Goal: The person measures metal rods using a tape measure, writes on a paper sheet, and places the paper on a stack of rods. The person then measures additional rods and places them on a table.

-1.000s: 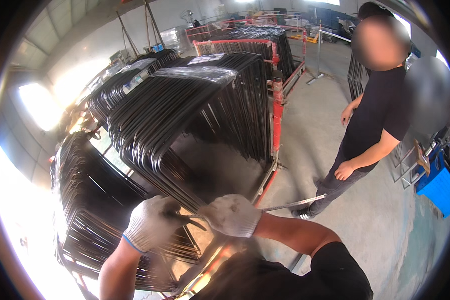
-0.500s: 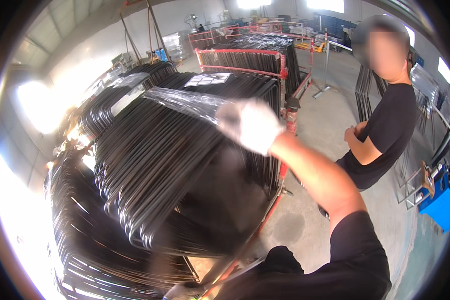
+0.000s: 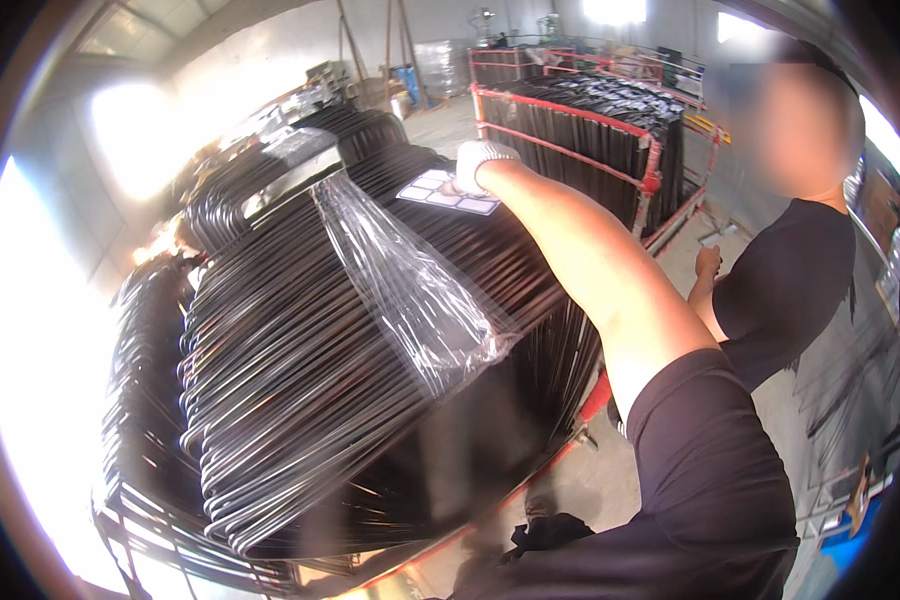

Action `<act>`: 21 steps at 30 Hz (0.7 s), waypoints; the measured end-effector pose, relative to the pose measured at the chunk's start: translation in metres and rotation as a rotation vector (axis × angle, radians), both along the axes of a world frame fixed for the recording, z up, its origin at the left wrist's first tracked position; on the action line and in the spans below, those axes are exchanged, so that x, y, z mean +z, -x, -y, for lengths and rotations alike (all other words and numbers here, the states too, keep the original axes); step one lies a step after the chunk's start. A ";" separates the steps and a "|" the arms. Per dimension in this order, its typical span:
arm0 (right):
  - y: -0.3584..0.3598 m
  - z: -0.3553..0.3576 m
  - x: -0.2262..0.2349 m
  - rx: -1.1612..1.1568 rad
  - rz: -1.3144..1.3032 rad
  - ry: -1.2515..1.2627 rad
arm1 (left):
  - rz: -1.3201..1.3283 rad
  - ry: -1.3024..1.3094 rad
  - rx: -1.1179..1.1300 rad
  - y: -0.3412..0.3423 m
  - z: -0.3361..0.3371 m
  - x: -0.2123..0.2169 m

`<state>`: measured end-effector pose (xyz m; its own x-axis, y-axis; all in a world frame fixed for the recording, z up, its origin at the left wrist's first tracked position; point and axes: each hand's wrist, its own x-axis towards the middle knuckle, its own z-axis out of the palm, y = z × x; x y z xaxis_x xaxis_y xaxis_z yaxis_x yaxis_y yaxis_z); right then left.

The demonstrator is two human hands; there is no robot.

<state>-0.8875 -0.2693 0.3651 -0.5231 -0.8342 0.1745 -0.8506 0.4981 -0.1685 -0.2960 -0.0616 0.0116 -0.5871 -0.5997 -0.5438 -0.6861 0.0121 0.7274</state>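
Note:
My right hand (image 3: 482, 168), in a white knit glove, reaches far out over a stack of bent black metal tubes (image 3: 300, 330). Its fingers curl down on the right part of a white label sheet (image 3: 435, 190) printed with boxes, which lies on the stack; the fingertips are partly hidden. Nearer to me a strip of clear plastic film (image 3: 400, 290) drapes across the tubes, its loose end bunched toward my side. No hand touches the film. My left hand is out of view.
A co-worker (image 3: 790, 270) in a black shirt stands at the right. Behind the stack, a red metal rack (image 3: 570, 110) holds more black tubes. More bent tubes (image 3: 140, 370) hang at the left. A blue object (image 3: 845, 545) sits at lower right.
My right hand has let go of the plastic film and moved away from me to the label sheet. The film now lies down over the tubes. My left hand has left the lower edge.

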 end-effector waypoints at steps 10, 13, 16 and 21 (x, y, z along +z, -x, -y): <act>0.090 0.068 -0.020 0.189 -0.144 -0.169 | -0.053 0.101 0.072 0.053 -0.058 -0.011; 0.084 0.042 -0.029 0.109 0.006 -0.063 | -0.036 0.126 0.060 0.055 -0.079 -0.022; 0.064 0.036 -0.024 0.140 0.080 -0.208 | -0.025 0.163 0.062 0.048 -0.089 -0.021; 0.065 0.033 -0.017 0.114 -0.057 -0.283 | 0.006 0.173 0.029 0.042 -0.097 -0.031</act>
<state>-0.9524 -0.3026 0.3483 -0.4195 -0.9065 -0.0469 -0.9077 0.4194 0.0130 -0.3376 0.0358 -0.0196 -0.5653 -0.7012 -0.4344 -0.6925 0.1174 0.7118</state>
